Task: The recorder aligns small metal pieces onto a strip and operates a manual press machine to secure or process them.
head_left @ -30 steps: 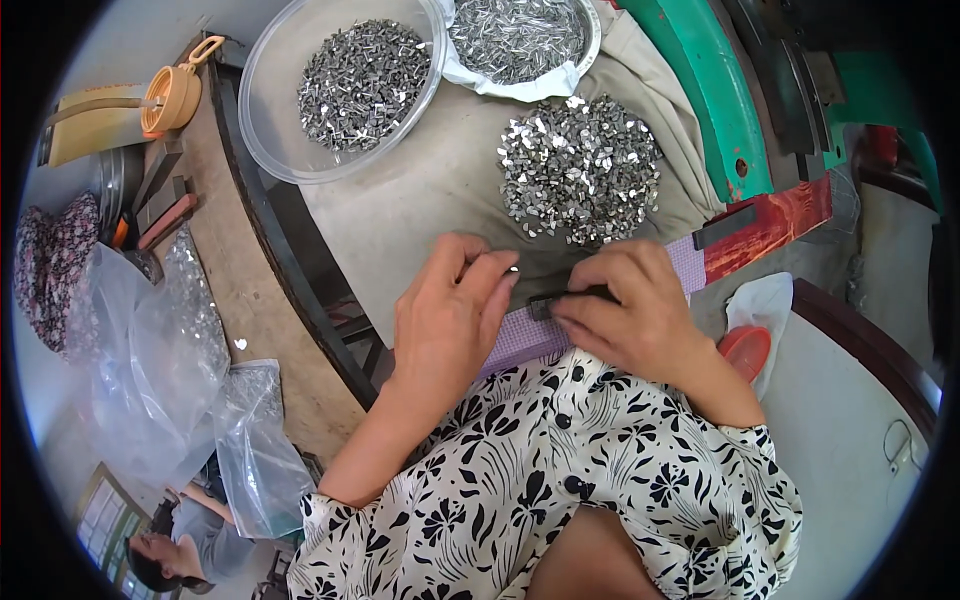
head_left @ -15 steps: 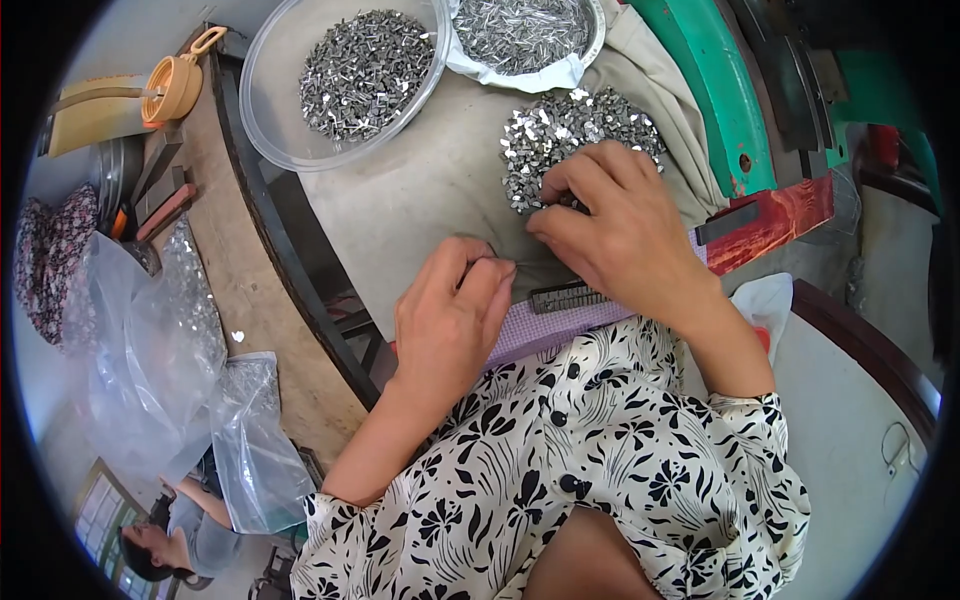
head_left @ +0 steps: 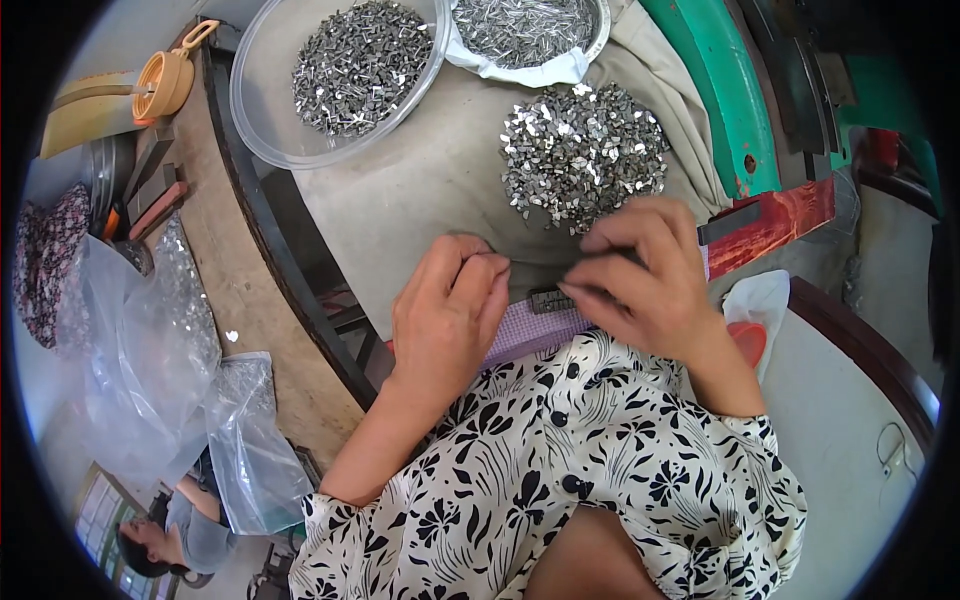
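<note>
My left hand (head_left: 448, 305) is closed, thumb and fingertips pressed together above the grey-beige cloth (head_left: 400, 220); what it may pinch is too small to make out. Right of it, my right hand (head_left: 650, 275) hovers over the near edge of the cloth, fingers curled and blurred at the tips. Under those fingertips lies a dark metal block with a row of slots (head_left: 553, 300), partly covered by the hand. It rests on a purple checked cloth (head_left: 525, 332). A pile of small shiny metal pieces (head_left: 585, 150) spreads just beyond my right hand.
A clear round tub (head_left: 258, 120) of small metal pieces stands far left, beside a lined bowl of thin metal pins (head_left: 525, 35). Green machine frame (head_left: 715, 90) borders the right. Plastic bags (head_left: 150, 370) lie on the left bench (head_left: 235, 230). Another person (head_left: 175, 540) sits lower left.
My right hand has drawn back from the metal pile toward me, to the slotted block, uncovering more of the pile. My left hand has stayed nearly still.
</note>
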Motion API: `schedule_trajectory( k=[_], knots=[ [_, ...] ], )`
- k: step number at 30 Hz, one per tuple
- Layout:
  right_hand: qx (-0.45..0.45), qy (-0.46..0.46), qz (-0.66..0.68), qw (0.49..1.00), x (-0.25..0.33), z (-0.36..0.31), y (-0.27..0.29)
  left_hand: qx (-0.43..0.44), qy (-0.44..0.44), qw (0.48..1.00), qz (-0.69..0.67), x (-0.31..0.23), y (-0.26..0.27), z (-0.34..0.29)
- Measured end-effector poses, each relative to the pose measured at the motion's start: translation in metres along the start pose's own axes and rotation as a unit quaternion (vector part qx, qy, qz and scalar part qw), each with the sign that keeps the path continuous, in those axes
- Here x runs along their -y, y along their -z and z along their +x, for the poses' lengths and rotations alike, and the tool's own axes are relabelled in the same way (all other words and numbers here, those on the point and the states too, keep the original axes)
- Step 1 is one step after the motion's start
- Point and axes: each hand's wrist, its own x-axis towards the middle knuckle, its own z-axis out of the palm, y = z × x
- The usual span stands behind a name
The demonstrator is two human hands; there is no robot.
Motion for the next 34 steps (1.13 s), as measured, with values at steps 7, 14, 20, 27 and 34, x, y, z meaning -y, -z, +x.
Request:
schedule_trajectory(
  k=[7,14,20,27,34],
  knots=[
    [0.03,-0.026,0.006,0.999,0.002,-0.02,0.003,0.01,-0.013,1.0,-0.013,0.002,0.001,-0.002],
    [-0.016,-0.003,-0.027,1.0,-0.013,0.022,-0.01,-0.004,-0.008,1.0,-0.025,-0.003,0.005,-0.008],
    [0.056,0.02,-0.064,0.996,-0.008,0.039,-0.015,0.024,-0.013,0.997,-0.065,-0.008,0.007,-0.016],
    [0.02,-0.007,-0.027,0.999,-0.005,0.033,-0.023,0.054,-0.035,0.996,-0.062,-0.008,-0.001,-0.014],
    [-0.013,-0.048,-0.008,0.999,-0.001,-0.006,0.008,0.091,-0.035,0.993,-0.069,-0.009,0.002,-0.011]
  ],
)
